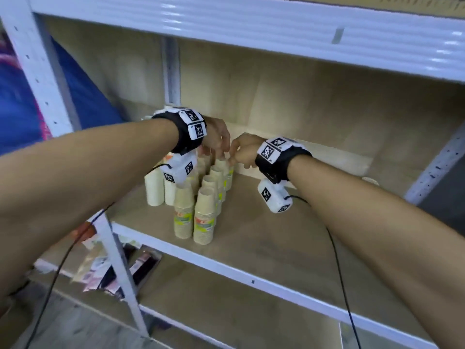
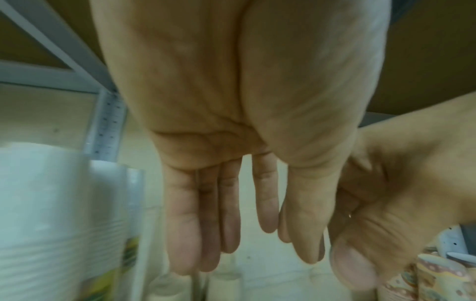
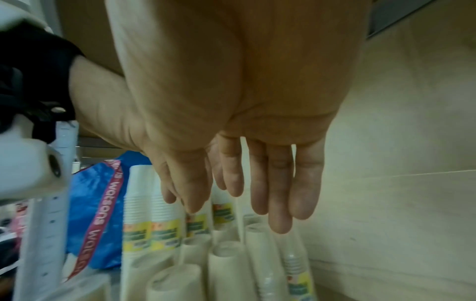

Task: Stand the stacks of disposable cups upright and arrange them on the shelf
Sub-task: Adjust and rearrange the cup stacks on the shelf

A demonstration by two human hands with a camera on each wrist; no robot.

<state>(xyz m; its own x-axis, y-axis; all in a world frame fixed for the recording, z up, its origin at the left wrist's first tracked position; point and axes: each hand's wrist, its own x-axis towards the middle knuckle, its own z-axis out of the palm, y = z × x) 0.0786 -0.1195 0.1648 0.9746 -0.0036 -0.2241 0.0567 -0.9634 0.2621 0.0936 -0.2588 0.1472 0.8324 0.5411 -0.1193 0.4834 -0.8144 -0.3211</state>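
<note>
Several stacks of disposable cups stand upright in rows on the left part of the wooden shelf (image 1: 276, 235). The brown stacks (image 1: 205, 217) are in front and the white stacks (image 1: 154, 187) are at the far left. Both my hands hang fingers-down over the rearmost stacks. My left hand (image 1: 219, 147) has straight fingers (image 2: 185, 234) and holds nothing. Beside it, my right hand (image 1: 235, 157) also has straight fingers (image 3: 279, 203), whose tips are just above or on a stack top (image 1: 222, 161); I cannot tell if they touch. From the right wrist, wrapped stacks (image 3: 224, 264) show below.
A white metal post (image 1: 37, 71) bounds the shelf on the left, with a blue bag (image 1: 20, 102) behind it. The upper shelf's edge (image 1: 251, 28) hangs overhead. Bare board lies right of the stacks, with a small pale object (image 1: 371, 181) far right. Packets (image 1: 100, 270) lie below.
</note>
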